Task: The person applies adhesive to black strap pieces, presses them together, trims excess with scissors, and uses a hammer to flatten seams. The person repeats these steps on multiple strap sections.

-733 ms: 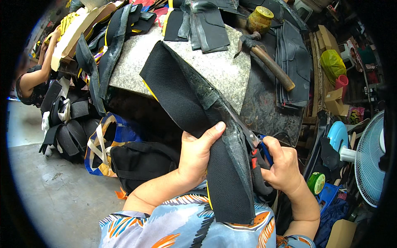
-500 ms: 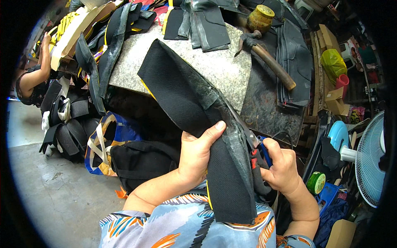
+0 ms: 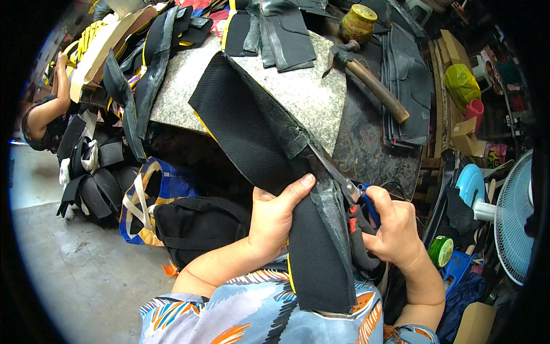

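Head view: the left hand [image 3: 274, 221] pinches a long black fabric strip [image 3: 269, 149], thumb on top, fingers hidden beneath. The right hand [image 3: 395, 229] grips blue-handled scissors [image 3: 349, 192] at the strip's right edge, above a grey stone slab [image 3: 303, 100].

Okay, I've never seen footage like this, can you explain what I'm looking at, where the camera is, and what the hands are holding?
There is no machine: these are a person's bare hands, filmed by a head-worn fisheye camera looking down, which bends the edges. The left hand grips a long black fabric panel. The right hand works blue-handled scissors along its edge. Ahead, a speckled grey stone slab carries black leather pieces, with a wooden-handled hammer lying just beyond its right edge. Another person's arm shows far left.
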`<state>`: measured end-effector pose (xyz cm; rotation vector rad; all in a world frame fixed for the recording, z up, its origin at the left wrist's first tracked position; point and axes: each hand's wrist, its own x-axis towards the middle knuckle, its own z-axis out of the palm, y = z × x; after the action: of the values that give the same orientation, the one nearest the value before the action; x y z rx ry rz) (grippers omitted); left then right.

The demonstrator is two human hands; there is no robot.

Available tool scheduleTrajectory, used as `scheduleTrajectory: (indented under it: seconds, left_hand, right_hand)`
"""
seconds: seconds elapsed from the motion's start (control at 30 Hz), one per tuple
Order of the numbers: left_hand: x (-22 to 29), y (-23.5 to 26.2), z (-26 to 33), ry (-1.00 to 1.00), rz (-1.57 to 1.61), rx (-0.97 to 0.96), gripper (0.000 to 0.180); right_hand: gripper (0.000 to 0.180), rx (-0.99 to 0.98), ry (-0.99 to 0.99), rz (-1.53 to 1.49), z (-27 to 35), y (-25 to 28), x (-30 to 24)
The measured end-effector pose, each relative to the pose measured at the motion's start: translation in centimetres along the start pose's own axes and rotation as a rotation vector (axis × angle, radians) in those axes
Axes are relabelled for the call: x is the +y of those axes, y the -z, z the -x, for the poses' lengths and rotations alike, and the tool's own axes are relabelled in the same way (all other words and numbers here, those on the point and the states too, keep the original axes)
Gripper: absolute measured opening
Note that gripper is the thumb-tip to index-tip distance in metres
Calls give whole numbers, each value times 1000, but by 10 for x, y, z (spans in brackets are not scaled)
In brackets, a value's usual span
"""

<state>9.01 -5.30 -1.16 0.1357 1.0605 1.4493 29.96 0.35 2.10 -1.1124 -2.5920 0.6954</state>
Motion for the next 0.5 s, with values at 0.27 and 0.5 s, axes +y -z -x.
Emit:
scheduleTrajectory:
  seconds: [0.27, 0.5]
  left_hand:
    - [-8, 7, -1, 123, 33, -18, 29]
    - [-9, 9, -1, 86, -18, -10, 30]
  right_hand:
    - [72, 33, -31, 4, 2, -8, -3]
    - [74, 40, 31, 1, 7, -8, 0]
